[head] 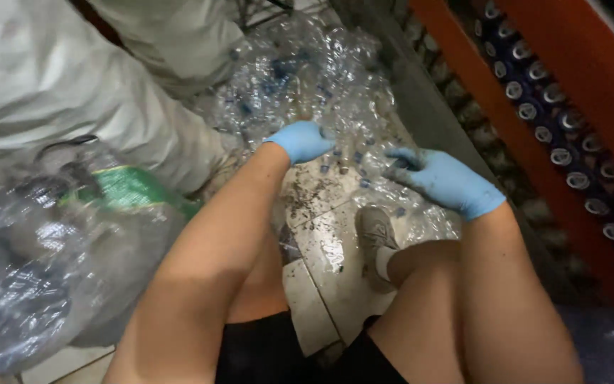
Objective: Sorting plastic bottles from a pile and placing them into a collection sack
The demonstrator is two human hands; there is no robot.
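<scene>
crushed clear plastic bottles [307, 71] lie heaped on the tiled floor [325, 242] ahead of the person, loose and flattened, many with small blue caps, spilling from the far corner down toward the person's shoe [376, 238]. both hands wear thin blue gloves, which fits the state of the floor: the tiles between the knees are wet-looking and smeared with dark grit, and the right glove itself is soiled.

left hand [301, 141] reaches forward at the near edge of the heap, fingers curled downward onto the bottles; whether it has closed round one cannot be told, since the fingertips are hidden in the plastic. right hand [443, 179] is lower and to the side, its fingers bent around a crumpled bottle [384, 186] at the edge of the pile, seemingly clamped on it, palm turned inward.

the person crouches low with knees wide, so both arms pass between the legs and the heap stays within easy reach. at the left a big clear plastic sack [44, 256] bulges with more squashed bottles, one with a green label, just beside the left arm. behind it stand pale woven sacks [72, 78]. on the right, an orange rack [534, 135] holds rows of dark cans seen end-on, well apart from the hands.
</scene>
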